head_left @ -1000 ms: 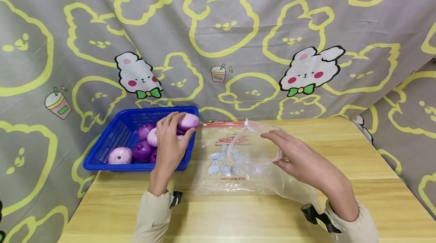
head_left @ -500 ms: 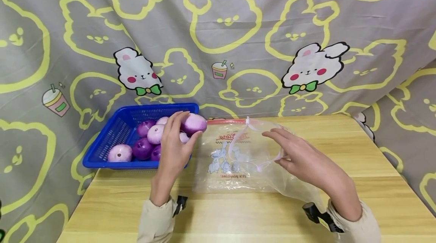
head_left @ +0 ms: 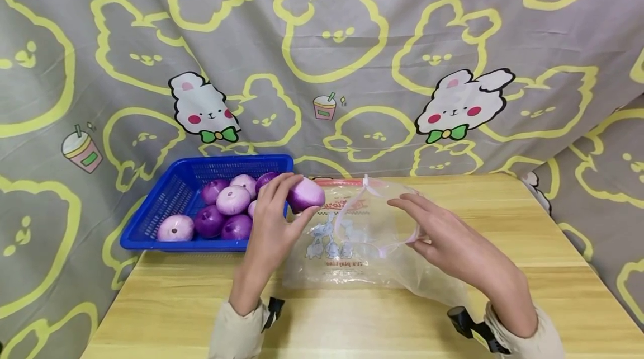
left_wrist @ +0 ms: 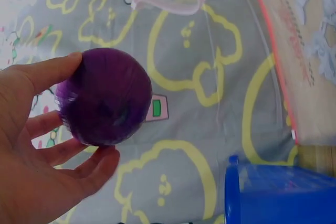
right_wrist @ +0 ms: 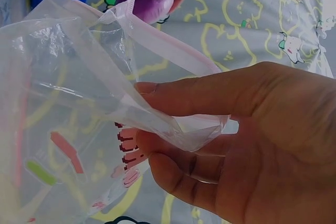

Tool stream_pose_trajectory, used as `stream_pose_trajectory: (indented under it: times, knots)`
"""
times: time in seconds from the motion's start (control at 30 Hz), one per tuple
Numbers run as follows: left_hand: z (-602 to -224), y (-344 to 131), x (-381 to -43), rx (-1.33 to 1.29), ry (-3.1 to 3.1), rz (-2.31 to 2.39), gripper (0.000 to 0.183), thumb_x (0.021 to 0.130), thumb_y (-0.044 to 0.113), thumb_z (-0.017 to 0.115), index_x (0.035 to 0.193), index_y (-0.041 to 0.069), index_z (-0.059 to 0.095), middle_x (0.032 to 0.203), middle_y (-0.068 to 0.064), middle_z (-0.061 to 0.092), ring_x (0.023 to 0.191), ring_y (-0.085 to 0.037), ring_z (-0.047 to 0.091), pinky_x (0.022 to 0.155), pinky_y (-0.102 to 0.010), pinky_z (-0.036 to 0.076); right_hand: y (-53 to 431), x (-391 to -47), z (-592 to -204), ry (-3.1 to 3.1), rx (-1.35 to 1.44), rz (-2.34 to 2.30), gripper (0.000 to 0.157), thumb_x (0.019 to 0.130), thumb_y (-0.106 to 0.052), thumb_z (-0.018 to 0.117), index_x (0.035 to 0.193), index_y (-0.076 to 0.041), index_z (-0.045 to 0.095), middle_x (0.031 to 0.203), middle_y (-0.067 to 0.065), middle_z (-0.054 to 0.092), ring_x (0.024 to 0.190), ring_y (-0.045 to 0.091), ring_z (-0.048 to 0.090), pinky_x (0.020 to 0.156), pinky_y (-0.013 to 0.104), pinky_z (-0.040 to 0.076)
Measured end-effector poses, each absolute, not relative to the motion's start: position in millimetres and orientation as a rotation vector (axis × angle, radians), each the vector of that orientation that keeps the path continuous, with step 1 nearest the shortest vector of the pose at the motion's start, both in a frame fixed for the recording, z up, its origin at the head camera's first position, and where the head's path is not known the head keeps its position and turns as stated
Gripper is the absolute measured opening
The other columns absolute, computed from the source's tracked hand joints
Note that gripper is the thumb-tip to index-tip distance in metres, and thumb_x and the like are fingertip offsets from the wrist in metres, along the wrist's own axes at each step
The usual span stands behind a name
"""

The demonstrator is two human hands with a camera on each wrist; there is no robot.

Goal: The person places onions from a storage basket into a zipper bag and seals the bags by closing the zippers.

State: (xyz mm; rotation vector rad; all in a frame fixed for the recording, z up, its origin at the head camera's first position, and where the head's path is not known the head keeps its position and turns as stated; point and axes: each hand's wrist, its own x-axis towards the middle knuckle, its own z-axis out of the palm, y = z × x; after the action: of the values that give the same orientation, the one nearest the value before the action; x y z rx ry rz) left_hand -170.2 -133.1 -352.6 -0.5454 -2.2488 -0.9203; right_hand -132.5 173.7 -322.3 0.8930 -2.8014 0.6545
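My left hand point(head_left: 274, 219) grips a purple onion point(head_left: 305, 195) between thumb and fingers, just right of the blue basket point(head_left: 196, 244). In the left wrist view the onion point(left_wrist: 105, 98) shows a dark purple, shiny side. My right hand point(head_left: 448, 239) pinches the rim of a clear plastic bag point(right_wrist: 68, 93). Its pale pink mouth point(head_left: 338, 225) stands spread in a loop facing the onion. Several more onions point(head_left: 233, 199), purple and pale pink, lie heaped in the basket. In the right wrist view, the thumb presses the film against the fingers.
A flat printed bag with a red zip strip point(head_left: 342, 182) lies on the wooden table point(head_left: 332, 320), behind and under the held bag. A grey patterned curtain point(head_left: 352, 57) hangs close behind the table. The basket stands at the table's back left.
My left hand has carried the onion rightward, out past the basket's edge toward the bag's mouth. My right hand has stayed nearly still, holding the rim.
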Motion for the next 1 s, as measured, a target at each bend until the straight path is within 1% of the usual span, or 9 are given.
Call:
stream_pose_trajectory:
  times: [0.23,0.33,0.5,0.57,0.7,0.8,0.87,0.93,1.0]
  knots:
    - [-346.9,-123.3,-161.6,-0.601,-2.285,-0.901,0.054,0.082,0.024,0.084,0.128,0.007,0.062,0.134,-0.013,0.056,0.124,-0.030,0.048,0.105,-0.043,0.042,170.5,-129.4,-323.0,-2.763,0.909,0.648,0.072,0.079,0.007,0.074,0.144,-0.013,0.048,0.147,0.011,0.047,0.077,-0.006,0.060,0.083,0.036,0.054]
    - [-345.8,-118.3,-156.9,-0.645,-2.282,-0.894,0.054,0.082,0.025,0.083,0.129,0.009,0.062,0.134,-0.011,0.055,0.124,-0.029,0.048,0.103,-0.043,0.043,168.2,-127.8,-323.4,-2.758,0.923,0.648,0.072,0.080,0.007,0.072,0.144,-0.012,0.048,0.146,0.007,0.048,0.077,-0.005,0.061,0.081,0.034,0.054]
    - [-344.1,-109.6,-148.7,-0.707,-2.281,-0.885,0.055,0.082,0.023,0.084,0.130,0.011,0.061,0.137,-0.009,0.054,0.128,-0.027,0.046,0.106,-0.042,0.042,166.2,-125.6,-322.6,-2.754,0.934,0.652,0.071,0.080,0.008,0.071,0.144,-0.012,0.048,0.146,0.004,0.047,0.073,-0.007,0.055,0.079,0.032,0.053]
    - [-342.9,-105.7,-145.0,-0.734,-2.278,-0.874,0.055,0.081,0.023,0.085,0.130,0.011,0.061,0.137,-0.009,0.054,0.129,-0.028,0.046,0.108,-0.042,0.040,166.0,-124.1,-322.0,-2.744,0.933,0.646,0.071,0.080,0.008,0.071,0.144,-0.012,0.048,0.146,0.004,0.047,0.078,-0.004,0.058,0.080,0.032,0.053]
    - [-341.0,-97.9,-137.3,-0.772,-2.270,-0.843,0.053,0.081,0.027,0.084,0.127,0.013,0.062,0.136,-0.009,0.054,0.127,-0.028,0.047,0.107,-0.045,0.041,165.7,-118.9,-319.4,-2.735,0.925,0.618,0.072,0.080,0.006,0.073,0.145,-0.014,0.048,0.147,0.005,0.047,0.083,-0.002,0.061,0.079,0.032,0.054]
    - [-340.6,-92.7,-133.2,-0.765,-2.282,-0.830,0.052,0.082,0.031,0.084,0.126,0.015,0.062,0.133,-0.008,0.054,0.122,-0.025,0.052,0.100,-0.042,0.046,165.3,-113.6,-316.4,-2.729,0.919,0.598,0.074,0.080,0.005,0.074,0.146,-0.016,0.048,0.148,0.005,0.046,0.083,-0.001,0.062,0.078,0.031,0.054]
    - [-340.8,-90.0,-131.3,-0.750,-2.308,-0.831,0.052,0.082,0.032,0.084,0.126,0.017,0.062,0.133,-0.006,0.053,0.116,-0.021,0.057,0.094,-0.038,0.050,164.8,-110.7,-314.5,-2.720,0.920,0.591,0.074,0.080,0.005,0.074,0.146,-0.017,0.048,0.148,0.005,0.047,0.086,0.002,0.064,0.077,0.030,0.054]
    - [-341.6,-87.9,-130.4,-0.748,-2.331,-0.857,0.052,0.081,0.032,0.084,0.126,0.018,0.062,0.133,-0.006,0.051,0.107,-0.019,0.061,0.085,-0.032,0.055,164.2,-108.5,-313.1,-2.714,0.923,0.588,0.075,0.080,0.004,0.075,0.146,-0.018,0.047,0.148,0.005,0.047,0.087,0.003,0.064,0.077,0.030,0.054]
    - [-342.7,-86.3,-130.2,-0.758,-2.344,-0.890,0.052,0.080,0.030,0.085,0.126,0.018,0.062,0.132,-0.007,0.049,0.104,-0.019,0.061,0.081,-0.029,0.056,163.8,-107.2,-312.0,-2.708,0.928,0.588,0.075,0.080,0.004,0.075,0.146,-0.018,0.047,0.148,0.004,0.047,0.088,0.002,0.064,0.076,0.029,0.054]
